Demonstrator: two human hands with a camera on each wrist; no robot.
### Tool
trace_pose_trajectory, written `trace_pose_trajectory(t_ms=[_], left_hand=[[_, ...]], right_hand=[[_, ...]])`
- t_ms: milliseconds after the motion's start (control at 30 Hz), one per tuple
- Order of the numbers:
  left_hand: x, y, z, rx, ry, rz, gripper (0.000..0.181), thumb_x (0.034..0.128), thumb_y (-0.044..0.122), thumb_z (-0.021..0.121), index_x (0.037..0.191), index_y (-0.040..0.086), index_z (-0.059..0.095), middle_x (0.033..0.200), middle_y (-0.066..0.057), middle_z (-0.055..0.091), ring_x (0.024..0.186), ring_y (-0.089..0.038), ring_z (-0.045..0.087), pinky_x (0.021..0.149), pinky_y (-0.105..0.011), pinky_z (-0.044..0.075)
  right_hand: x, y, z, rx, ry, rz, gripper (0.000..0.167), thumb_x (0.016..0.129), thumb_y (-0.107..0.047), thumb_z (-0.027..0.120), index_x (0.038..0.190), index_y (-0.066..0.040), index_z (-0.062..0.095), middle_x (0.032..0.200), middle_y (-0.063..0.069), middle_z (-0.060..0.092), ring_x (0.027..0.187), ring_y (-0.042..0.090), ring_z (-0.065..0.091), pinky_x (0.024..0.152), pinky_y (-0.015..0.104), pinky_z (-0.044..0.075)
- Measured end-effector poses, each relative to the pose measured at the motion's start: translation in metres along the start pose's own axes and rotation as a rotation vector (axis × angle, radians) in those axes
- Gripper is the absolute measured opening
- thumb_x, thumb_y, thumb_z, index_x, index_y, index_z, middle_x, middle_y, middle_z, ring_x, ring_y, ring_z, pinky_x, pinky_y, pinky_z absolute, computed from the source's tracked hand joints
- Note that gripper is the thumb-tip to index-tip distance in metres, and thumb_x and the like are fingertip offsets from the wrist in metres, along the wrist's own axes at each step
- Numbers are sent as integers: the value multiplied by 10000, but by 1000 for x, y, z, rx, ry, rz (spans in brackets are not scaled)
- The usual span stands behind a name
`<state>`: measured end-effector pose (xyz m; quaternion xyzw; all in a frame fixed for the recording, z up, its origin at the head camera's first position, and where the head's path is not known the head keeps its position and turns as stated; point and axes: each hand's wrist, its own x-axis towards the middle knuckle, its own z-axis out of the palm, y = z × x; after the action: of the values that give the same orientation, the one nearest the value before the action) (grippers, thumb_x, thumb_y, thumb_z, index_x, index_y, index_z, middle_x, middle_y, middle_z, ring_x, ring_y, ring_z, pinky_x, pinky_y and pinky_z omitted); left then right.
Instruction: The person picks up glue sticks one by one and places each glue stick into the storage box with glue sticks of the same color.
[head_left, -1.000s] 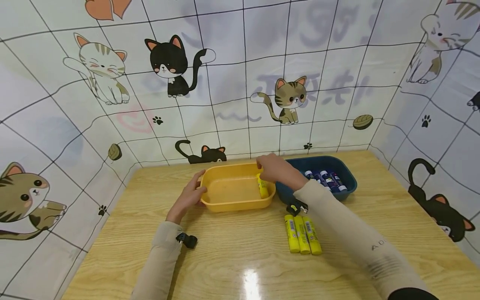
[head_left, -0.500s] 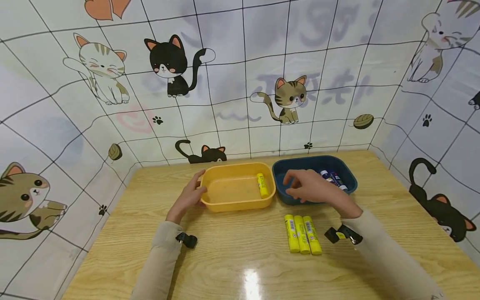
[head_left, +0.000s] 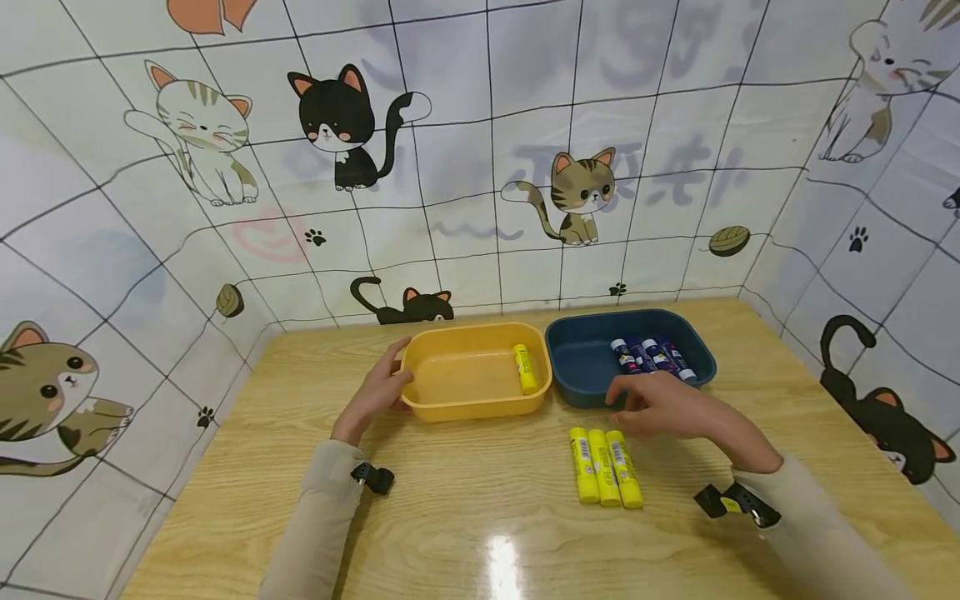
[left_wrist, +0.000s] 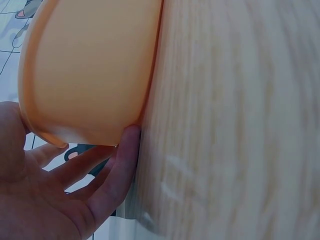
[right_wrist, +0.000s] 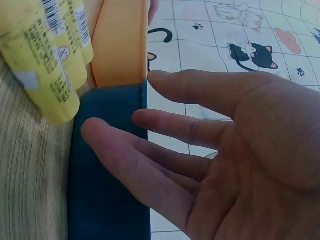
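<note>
Head view: three yellow tubes (head_left: 604, 468) lie just beside the right hand (head_left: 667, 406).

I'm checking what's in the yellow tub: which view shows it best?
The head view: it looks into the yellow tub, where one yellow stick lies. The left wrist view shows only outside walls; the right wrist view, a small outer part.

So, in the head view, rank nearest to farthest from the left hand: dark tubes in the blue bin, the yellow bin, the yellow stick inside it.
From the left hand:
1. Yellow bin: the hand touches its left end.
2. Yellow stick: inside that bin, near its right end.
3. Dark tubes: in the blue bin, farther right.
</note>
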<state>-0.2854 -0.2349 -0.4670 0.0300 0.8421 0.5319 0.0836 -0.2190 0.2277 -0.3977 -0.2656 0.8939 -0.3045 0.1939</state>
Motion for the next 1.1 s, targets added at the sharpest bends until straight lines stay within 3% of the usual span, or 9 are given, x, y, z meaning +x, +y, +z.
trace_pose_trajectory(t_ms=[133,367,533,767,1000,1100], left_hand=[[0,0,1,3,-7,-1,708,1013,141,497,1653,284,232,1550,-293,452,1077,-394,704,694,-437,654],[-3,2,-1,-20,-16,-23,722,1021,121,485,1669,220,183,1565,-330,411,1087,-431,686,737,-526,644],[-12,17,-3,-31,-43,-35,725,1015,86,477,1669,165,175,1561,-349,402,1106,-484,666,793,-592,624],[-25,37,-3,-21,-55,-31,713,1018,72,479,1665,142,188,1556,-357,405,1138,-493,653,828,-591,619],[-21,38,-1,-33,-51,-39,710,1020,70,479,1664,149,189,1559,-354,401,1144,-497,648,816,-575,627],[-12,24,1,-24,-29,-30,711,1023,94,482,1665,201,195,1568,-332,403,1139,-463,660,774,-526,643]], right_hand=[[-5,6,3,28,-28,66,355,992,-238,681,1269,-25,623,834,44,681,652,175,677,616,280,558],[-3,12,8,172,-147,137,501,963,-237,722,1357,18,548,872,118,715,720,275,725,648,376,631],[2,16,13,187,-187,165,489,949,-202,742,1349,2,549,901,93,724,743,254,697,677,386,632],[5,20,18,181,-193,188,483,922,-197,771,1323,-15,573,849,96,700,723,239,691,681,386,630],[6,22,18,176,-183,189,485,908,-193,785,1318,-34,582,829,86,654,706,237,689,670,382,630],[6,23,19,178,-183,184,476,903,-187,791,1308,-41,587,824,82,644,701,238,687,670,385,631]])
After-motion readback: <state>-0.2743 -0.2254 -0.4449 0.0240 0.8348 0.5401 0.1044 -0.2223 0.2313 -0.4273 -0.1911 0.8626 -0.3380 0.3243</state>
